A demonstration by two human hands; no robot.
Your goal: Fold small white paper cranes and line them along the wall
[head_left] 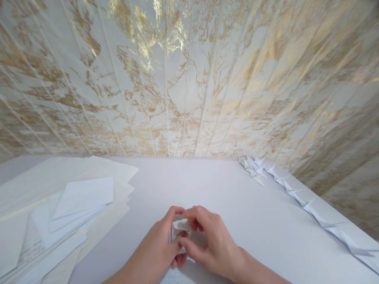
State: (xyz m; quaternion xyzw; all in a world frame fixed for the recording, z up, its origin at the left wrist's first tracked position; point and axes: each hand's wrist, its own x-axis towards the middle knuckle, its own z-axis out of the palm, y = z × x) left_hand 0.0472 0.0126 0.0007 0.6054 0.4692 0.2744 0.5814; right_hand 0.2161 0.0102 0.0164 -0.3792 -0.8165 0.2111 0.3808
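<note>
A small piece of folded white paper [181, 226] is between my two hands, low in the middle of the view. My left hand [162, 238] curls around its left side, with thumb and fingers closed on it. From the right, my right hand [211, 238] pinches toward the same paper, its thumb and index finger at the edge. Fingers cover much of the paper, so its full shape is hidden.
On the left lie stacked white sheets [109, 167] with smaller cut papers [85, 195] on top. Folded paper pieces with pointed tips [293, 193] line the table's right edge. Behind the white table [189, 179] hangs a white-and-gold patterned curtain [183, 98].
</note>
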